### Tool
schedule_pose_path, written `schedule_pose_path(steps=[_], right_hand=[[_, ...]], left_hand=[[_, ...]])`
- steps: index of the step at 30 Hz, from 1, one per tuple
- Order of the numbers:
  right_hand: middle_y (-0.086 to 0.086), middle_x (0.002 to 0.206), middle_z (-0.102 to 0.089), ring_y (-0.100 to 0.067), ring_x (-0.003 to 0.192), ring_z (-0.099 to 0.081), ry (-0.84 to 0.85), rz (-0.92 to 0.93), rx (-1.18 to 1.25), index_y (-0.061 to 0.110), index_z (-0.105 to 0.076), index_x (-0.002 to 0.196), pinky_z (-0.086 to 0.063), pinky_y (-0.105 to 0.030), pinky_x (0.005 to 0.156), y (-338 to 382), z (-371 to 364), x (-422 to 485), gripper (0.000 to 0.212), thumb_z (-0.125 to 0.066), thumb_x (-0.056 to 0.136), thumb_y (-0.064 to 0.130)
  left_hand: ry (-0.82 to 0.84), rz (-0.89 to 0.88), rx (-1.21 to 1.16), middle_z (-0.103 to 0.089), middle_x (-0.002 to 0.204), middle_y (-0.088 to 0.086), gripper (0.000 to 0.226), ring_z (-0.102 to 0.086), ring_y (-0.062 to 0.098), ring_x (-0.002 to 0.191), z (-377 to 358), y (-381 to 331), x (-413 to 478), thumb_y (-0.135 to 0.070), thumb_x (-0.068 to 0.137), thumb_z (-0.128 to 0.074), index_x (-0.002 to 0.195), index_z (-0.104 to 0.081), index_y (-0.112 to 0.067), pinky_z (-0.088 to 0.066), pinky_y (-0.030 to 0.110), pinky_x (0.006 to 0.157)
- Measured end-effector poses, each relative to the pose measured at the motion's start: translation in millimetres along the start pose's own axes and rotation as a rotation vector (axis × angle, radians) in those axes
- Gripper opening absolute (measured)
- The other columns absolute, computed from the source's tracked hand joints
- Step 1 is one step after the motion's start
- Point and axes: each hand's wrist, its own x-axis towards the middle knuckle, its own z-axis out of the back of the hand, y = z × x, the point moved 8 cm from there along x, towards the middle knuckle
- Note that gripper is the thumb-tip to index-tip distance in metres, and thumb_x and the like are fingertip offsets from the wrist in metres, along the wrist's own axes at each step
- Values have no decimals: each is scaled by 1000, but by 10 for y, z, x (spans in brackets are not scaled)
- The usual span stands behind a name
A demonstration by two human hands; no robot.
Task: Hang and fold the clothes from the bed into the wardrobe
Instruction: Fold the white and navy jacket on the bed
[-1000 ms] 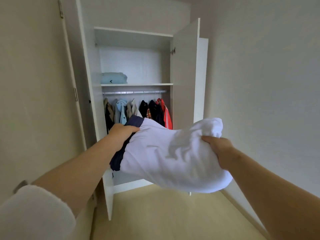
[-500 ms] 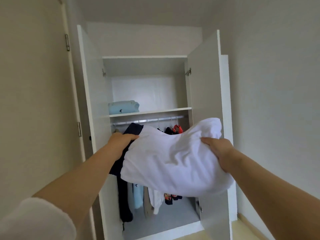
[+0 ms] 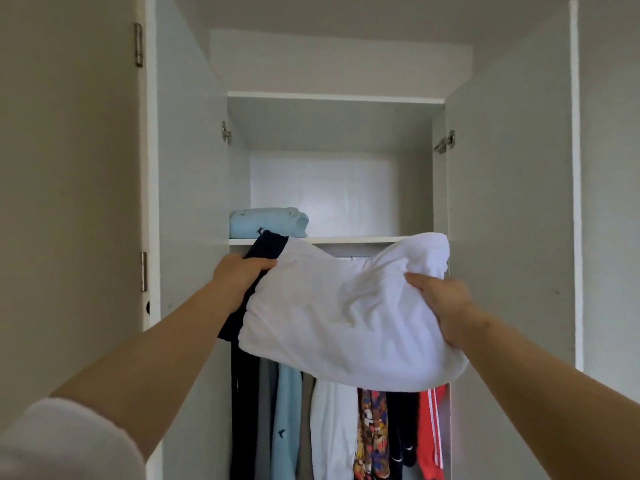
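The left hand [image 3: 239,275] curls over the navy-trimmed end of the folded white garment [image 3: 346,317], and the right hand [image 3: 440,303] pinches its other end, thumb on top. The bundle is held just before the shelf [image 3: 353,240], overlapping its front edge. Below the shelf are hanging clothes [image 3: 332,427]. On the shelf's left end lies a folded light-blue garment [image 3: 268,221].

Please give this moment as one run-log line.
left hand: grips folded white garment | right hand: grips same garment | garment: held before shelf, not set down | shelf: folded light-blue garment
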Motion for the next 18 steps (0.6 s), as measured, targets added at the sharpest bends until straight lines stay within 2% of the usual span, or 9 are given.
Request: schedule_pose_path(steps=[3, 5, 8, 10, 14, 18], right_hand=[[-3, 79, -57, -21, 69, -55, 20, 28, -17, 2, -55, 118, -42, -34, 71, -39, -325, 668, 44, -70, 81, 22], [-10, 93, -61, -29, 81, -58, 22, 25, -31, 2, -54, 120, -45, -39, 81, -61, -537, 1096, 48, -70, 81, 23], [-14, 109, -62, -34, 95, -59, 36, 17, -8, 3, -54, 122, -46, -44, 91, -93, -781, 1676, 50, -71, 81, 26], [-14, 109, -62, -34, 94, -59, 26, 21, 13, 4, -54, 121, -46, -44, 91, -117, -859, 1998, 49, -70, 81, 26], [-13, 111, -63, -33, 94, -60, 37, 36, 52, 2, -55, 120, -47, -43, 90, -155, -1075, 2584, 45, -69, 82, 23], [-9, 91, -63, -25, 76, -61, 68, 105, 81, 6, -58, 111, -48, -36, 74, -31, -1314, 3201, 33, -69, 83, 18]], left_hand=[[-3, -15, -20, -64, 88, 12, 21, -61, 27, 81, -128, 83, 644, -16, 73, -76, 86, -63, -7, -50, 35, 78], [-18, 2, -64, -65, 93, 14, 23, -62, 29, 87, -202, 127, 1062, -15, 72, -76, 89, -63, -6, -51, 37, 82], [-28, -35, -152, -65, 84, 10, 19, -62, 26, 76, -329, 18, 1646, -13, 74, -74, 87, -63, -7, -50, 31, 66], [-35, -75, -158, -63, 77, 7, 13, -59, 21, 68, -419, -94, 1947, -13, 76, -73, 81, -62, -8, -46, 27, 57], [-38, -104, -126, -63, 81, 7, 19, -59, 22, 72, -615, -128, 2530, -15, 77, -72, 91, -62, -7, -49, 30, 64], [-76, -62, -188, -62, 80, 7, 22, -58, 22, 69, -680, -12, 3030, -17, 78, -73, 92, -61, -5, -47, 30, 62]])
